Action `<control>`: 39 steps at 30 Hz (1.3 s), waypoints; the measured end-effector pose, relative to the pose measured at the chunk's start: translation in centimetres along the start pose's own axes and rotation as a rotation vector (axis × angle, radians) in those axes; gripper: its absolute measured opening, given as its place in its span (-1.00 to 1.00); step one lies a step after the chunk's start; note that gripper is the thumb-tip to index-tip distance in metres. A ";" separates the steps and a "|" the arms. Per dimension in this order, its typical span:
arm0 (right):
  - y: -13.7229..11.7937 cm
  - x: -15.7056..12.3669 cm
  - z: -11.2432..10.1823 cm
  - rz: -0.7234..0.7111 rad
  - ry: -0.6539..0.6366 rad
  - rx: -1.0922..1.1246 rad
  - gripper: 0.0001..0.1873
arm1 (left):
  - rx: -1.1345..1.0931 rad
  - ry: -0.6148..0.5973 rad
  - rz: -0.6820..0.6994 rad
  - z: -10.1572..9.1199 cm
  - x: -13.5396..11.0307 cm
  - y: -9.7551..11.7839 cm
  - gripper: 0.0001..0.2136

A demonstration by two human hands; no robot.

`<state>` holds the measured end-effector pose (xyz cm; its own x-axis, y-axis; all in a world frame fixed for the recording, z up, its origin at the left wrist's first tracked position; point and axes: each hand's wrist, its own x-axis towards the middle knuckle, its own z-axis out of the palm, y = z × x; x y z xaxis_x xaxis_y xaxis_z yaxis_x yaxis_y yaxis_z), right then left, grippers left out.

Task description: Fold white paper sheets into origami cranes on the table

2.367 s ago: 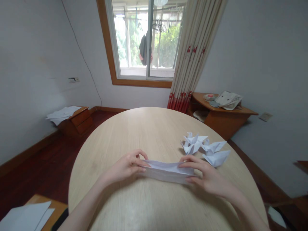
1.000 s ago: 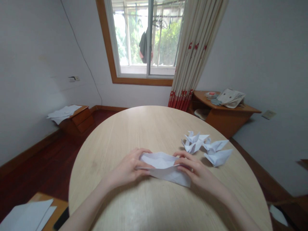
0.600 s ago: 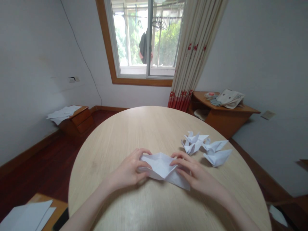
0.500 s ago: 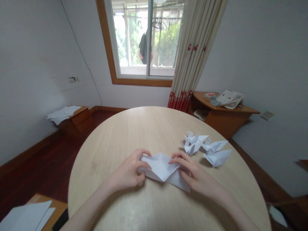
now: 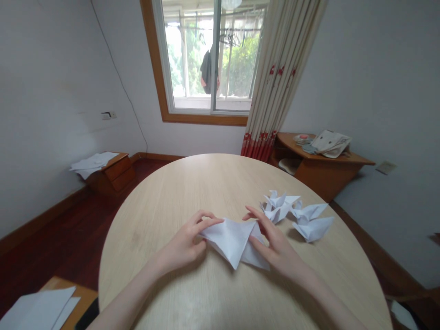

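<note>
Left hand (image 5: pixel 184 243) grips the folded paper (image 5: pixel 233 240) on or just above the round table (image 5: pixel 192 188), near side; right hand (image 5: pixel 277 247) thumbs its right end, full grip unclear; best align the point centrally before creasing.

The left forearm (image 5: pixel 139 284) and right forearm (image 5: pixel 323 291), both bare, slant inward. The left hand (image 5: pixel 185 238) and right hand (image 5: pixel 278 247) face each other, near but apart. The left index finger (image 5: pixel 209 223) stretches toward the right hand, thumb bent below; the right index finger (image 5: pixel 256 214) angles above its extended thumb.
</note>
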<state>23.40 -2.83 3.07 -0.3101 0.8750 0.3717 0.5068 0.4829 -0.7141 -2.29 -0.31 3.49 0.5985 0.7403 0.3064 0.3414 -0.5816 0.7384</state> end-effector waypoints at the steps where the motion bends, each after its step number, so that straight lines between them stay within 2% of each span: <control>1: 0.4 0.0 0.3 0.036 0.021 0.049 -0.48 | -0.014 0.020 0.000 0.1 0.1 -0.1 -0.36; 7: 1.7 -0.3 1.7 0.163 0.172 0.353 -0.57 | -0.137 0.157 -0.018 1.2 0.4 -1.6 -0.44; 10: 1.8 -0.6 1.9 0.186 0.176 0.351 -0.68 | -0.249 0.213 -0.058 1.9 0.5 -2.4 -0.48; 13: 1.6 -0.9 1.9 0.129 0.167 0.248 -0.70 | -0.309 0.252 -0.077 2.6 0.6 -2.9 -0.54; 17: 1.3 -1.3 2.0 0.078 0.161 0.121 -0.68 | -0.176 0.298 -0.026 3.3 0.6 -3.3 -0.70; 25: 1.3 -1.8 2.4 0.009 0.118 0.097 -0.61 | 0.069 0.272 0.214 4.3 0.0 -3.7 -0.48; 28: 1.2 -2.1 2.7 0.019 0.146 0.093 -0.64 | 0.107 0.295 0.238 4.8 -0.2 -3.7 -0.44; 31: 1.1 -2.4 3.0 0.032 0.140 0.099 -0.67 | 0.164 0.317 0.217 5.3 -0.3 -3.5 -0.43; 34: 1.0 -2.4 3.1 0.037 0.120 0.120 -0.67 | 0.180 0.277 0.161 5.6 -0.4 -3.4 -0.43; 39: 0.6 -2.3 3.1 0.060 0.100 0.161 -0.61 | 0.007 0.260 -0.086 5.9 -0.2 -3.2 -0.41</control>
<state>21.92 -4.62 -0.07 -0.1975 0.9048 0.3772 0.3845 0.4255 -0.8192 0.77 -0.57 -2.48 0.3611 0.8482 0.3875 0.3886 -0.5147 0.7643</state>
